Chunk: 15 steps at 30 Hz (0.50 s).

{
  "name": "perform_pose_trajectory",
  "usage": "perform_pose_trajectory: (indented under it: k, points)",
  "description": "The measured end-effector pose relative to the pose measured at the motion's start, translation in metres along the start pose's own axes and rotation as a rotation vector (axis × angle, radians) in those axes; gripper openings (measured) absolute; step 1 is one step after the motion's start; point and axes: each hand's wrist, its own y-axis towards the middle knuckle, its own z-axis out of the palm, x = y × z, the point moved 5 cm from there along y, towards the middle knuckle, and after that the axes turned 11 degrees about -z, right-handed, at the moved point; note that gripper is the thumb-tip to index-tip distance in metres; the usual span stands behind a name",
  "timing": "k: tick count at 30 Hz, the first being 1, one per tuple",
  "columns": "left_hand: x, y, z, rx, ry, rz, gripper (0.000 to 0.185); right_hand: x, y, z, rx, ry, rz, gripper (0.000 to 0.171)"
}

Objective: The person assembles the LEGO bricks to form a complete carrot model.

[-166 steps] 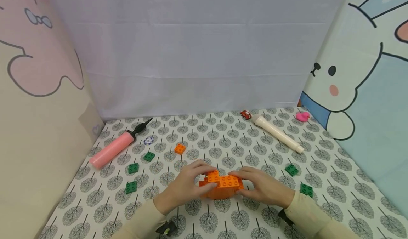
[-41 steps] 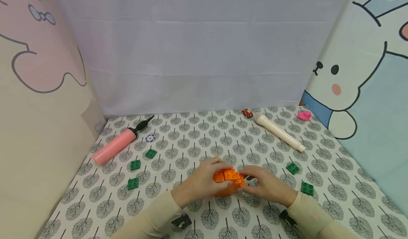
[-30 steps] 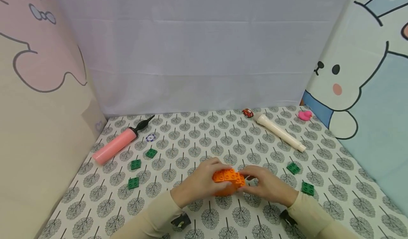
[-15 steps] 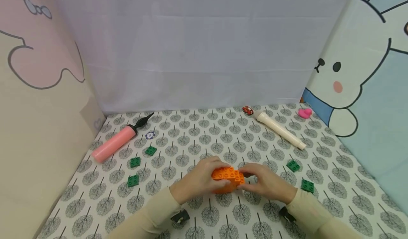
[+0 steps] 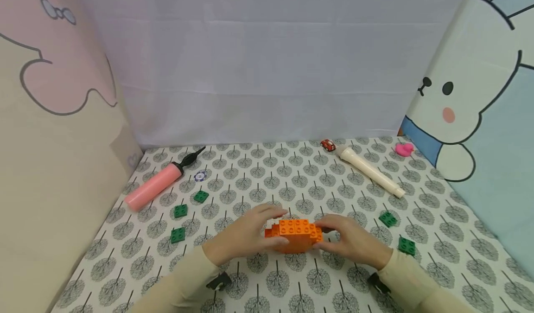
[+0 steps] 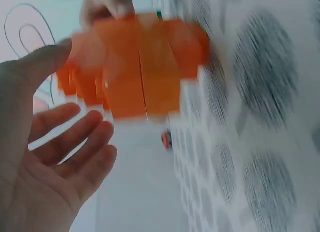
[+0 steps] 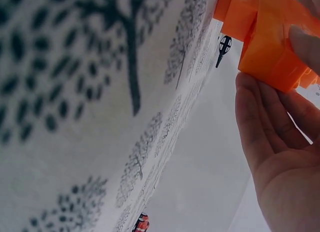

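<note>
An orange brick assembly [image 5: 294, 234], several studded bricks joined in a block, is held just above the tree-patterned tabletop [image 5: 271, 276] between both hands. My left hand [image 5: 244, 234] grips its left end, thumb on the near side and fingers over the far side. My right hand [image 5: 350, 241] holds the right end the same way. In the left wrist view the assembly [image 6: 135, 72] is blurred, with my left thumb [image 6: 35, 72] against it. The right wrist view shows my right hand's fingers [image 7: 265, 117] under the assembly [image 7: 267, 37].
A pink pump [image 5: 154, 188] and a poker chip [image 5: 200, 175] lie at the back left, with three green bricks [image 5: 180, 210] nearer. Two green bricks [image 5: 388, 219] lie right. A white flute [image 5: 369, 171], red toy car [image 5: 327, 144] and pink duck [image 5: 403, 149] sit back right. Cloth walls enclose three sides.
The loose orange brick seen on the table 5.5 s ago is gone from it. Both hands have turned the assembly from a slant to lie level, left to right.
</note>
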Motion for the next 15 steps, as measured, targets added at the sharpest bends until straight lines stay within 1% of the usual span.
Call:
perform_pose_trajectory:
  k: [1, 3, 8, 9, 10, 12, 15]
  points:
    - [0.009, -0.005, -0.006, -0.015, 0.018, -0.016, 0.066, 0.000, 0.000, 0.000, 0.000, 0.001, 0.000, 0.042]
    - [0.032, -0.016, -0.017, -0.033, 0.022, -0.065, 0.065, 0.000, -0.001, -0.001, 0.004, 0.001, 0.002, 0.042]
    - [0.099, -0.052, -0.044, -0.106, 0.012, -0.238, 0.054, 0.001, -0.001, -0.001, 0.006, -0.010, -0.002, 0.045]
    - [0.112, -0.059, -0.047, -0.121, 0.013, -0.261, 0.052, 0.001, -0.001, -0.001, 0.004, -0.011, -0.004, 0.045]
    - [0.122, -0.067, -0.052, -0.136, 0.017, -0.298, 0.051, 0.001, -0.001, -0.001, 0.003, -0.013, -0.002, 0.045]
    - [0.139, -0.081, -0.058, -0.159, 0.041, -0.358, 0.049, 0.002, -0.001, -0.001, 0.003, -0.013, -0.007, 0.045]
    - [0.152, -0.097, -0.066, -0.181, 0.084, -0.401, 0.047, 0.001, -0.001, -0.001, -0.006, -0.013, -0.003, 0.045]
